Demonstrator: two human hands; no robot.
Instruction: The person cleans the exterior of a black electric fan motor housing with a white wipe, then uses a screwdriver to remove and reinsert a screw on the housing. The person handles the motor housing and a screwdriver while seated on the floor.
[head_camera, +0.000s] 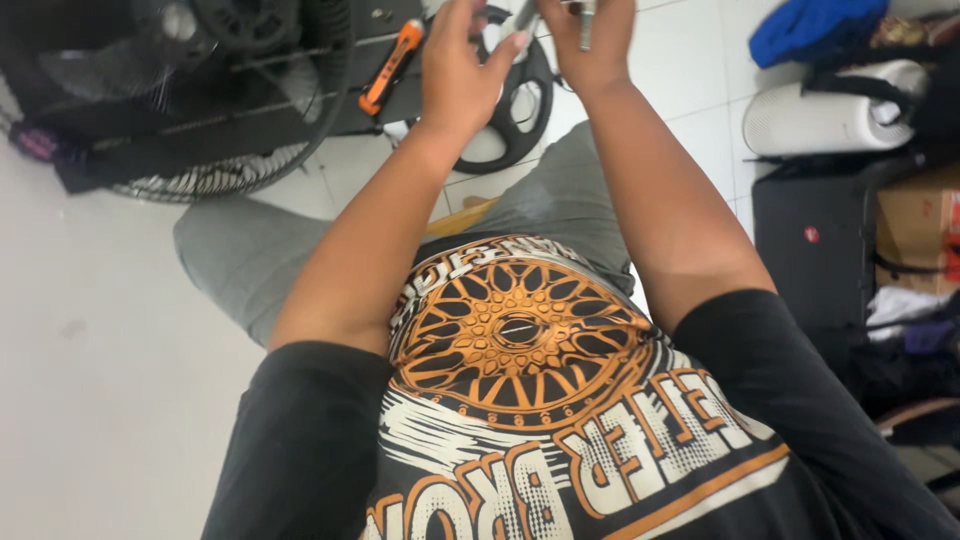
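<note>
Both hands are raised at the top edge of the head view, partly cut off. My left hand (458, 62) pinches a small metal part (527, 14) between thumb and fingers. My right hand (590, 40) grips a short metal rod or bolt (585, 25) that points downward. The two hands almost touch. Beneath them on the floor lies a black round fan part (520, 110), and an orange-handled screwdriver (392, 65) rests just left of my left hand.
A dismantled fan with wire grille (200, 150) lies on the white tiled floor at the upper left. At the right are a white rolled mat (830, 115), a blue cloth (810, 25), a black case (815, 260) and a cardboard box (915, 230).
</note>
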